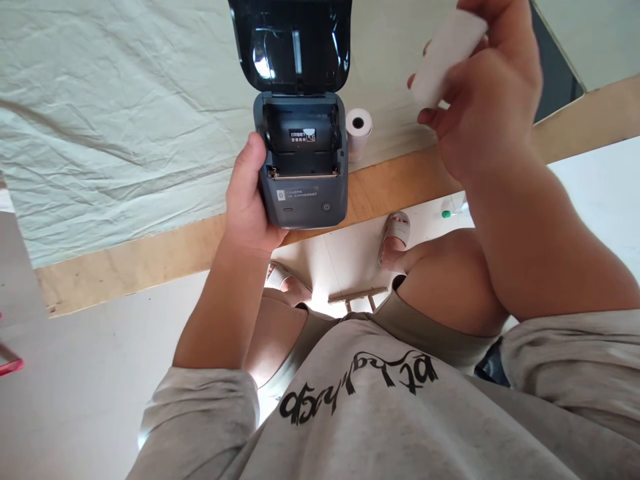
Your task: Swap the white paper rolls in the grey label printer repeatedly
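My left hand (249, 197) is wrapped round the left side of a dark grey label printer (305, 203), thumb along its edge. The printer's glossy black lid (295, 47) stands swung open, and no roll sits in its paper bay. Up at the right, my right hand (493, 100) grips a white paper roll (447, 53) between the fingers, apart from the printer. Just right of the printer, a second white paper roll (359, 140) with a dark core stands on end on the table cloth.
A pale, creased cloth (125, 127) covers the table, whose bare wooden edge (135, 267) runs along the near side. A dark flat panel (557, 73) lies at the right. Below are my legs, a wooden rung (357, 294) and a small green object (446, 214) on the floor.
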Demonstrator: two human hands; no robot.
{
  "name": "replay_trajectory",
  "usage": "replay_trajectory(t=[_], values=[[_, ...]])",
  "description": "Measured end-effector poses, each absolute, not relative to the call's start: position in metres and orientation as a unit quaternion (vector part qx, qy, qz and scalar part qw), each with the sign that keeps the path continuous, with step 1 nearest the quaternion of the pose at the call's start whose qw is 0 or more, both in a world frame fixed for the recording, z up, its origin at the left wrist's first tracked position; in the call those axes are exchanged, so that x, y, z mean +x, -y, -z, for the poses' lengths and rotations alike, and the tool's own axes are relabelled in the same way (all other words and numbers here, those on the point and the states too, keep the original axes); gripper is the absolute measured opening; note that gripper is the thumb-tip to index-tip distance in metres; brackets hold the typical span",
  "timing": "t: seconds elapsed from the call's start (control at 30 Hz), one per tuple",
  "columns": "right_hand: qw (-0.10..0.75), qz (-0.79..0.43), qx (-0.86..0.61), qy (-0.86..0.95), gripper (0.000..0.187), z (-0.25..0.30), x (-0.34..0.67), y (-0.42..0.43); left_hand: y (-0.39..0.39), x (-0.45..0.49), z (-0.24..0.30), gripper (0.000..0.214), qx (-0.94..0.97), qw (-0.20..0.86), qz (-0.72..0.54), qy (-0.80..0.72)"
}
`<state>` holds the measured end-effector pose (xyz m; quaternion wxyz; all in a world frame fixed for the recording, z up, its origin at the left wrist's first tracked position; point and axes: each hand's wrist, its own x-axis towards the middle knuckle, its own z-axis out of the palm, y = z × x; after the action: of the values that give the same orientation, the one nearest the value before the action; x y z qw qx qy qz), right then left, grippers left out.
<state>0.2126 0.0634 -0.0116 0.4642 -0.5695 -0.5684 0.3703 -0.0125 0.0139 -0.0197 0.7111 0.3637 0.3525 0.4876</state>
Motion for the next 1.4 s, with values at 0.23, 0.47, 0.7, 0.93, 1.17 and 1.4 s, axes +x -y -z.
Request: replay_trajectory(t=[0.23,0.47,0.7,0.93,1.17,1.4], values=[[0.537,-0.392,-0.509,0.547,0.027,-0.001,0.199,-0.055,-0.014,-0.011,0.019,0.033,0.367,0.709,-0.482,-0.361],[0.504,-0.162,-0.468,0.708,0.038,-0.013,0.175,-0.036,-0.014,-0.011,0.018,0.035,0.362,0.723,-0.482,-0.336],[0.449,-0.122,-0.415,0.782,0.035,-0.010,0.157,-0.031,-0.011,-0.009,0.018,0.042,0.341,0.732,-0.490,-0.329],[0.297,-0.060,-0.447,0.842,0.030,-0.020,0.141,-0.023,-0.008,-0.011,0.019,0.029,0.354,0.690,-0.523,-0.355],[0.285,-0.068,-0.467,0.834,0.024,-0.013,0.139,-0.026,-0.006,-0.012,0.021,0.027,0.362,0.670,-0.530,-0.373],[0.325,-0.024,-0.420,0.847,0.012,-0.011,0.136,-0.022,-0.010,-0.017,0.028,0.032,0.390,0.681,-0.534,-0.315]])
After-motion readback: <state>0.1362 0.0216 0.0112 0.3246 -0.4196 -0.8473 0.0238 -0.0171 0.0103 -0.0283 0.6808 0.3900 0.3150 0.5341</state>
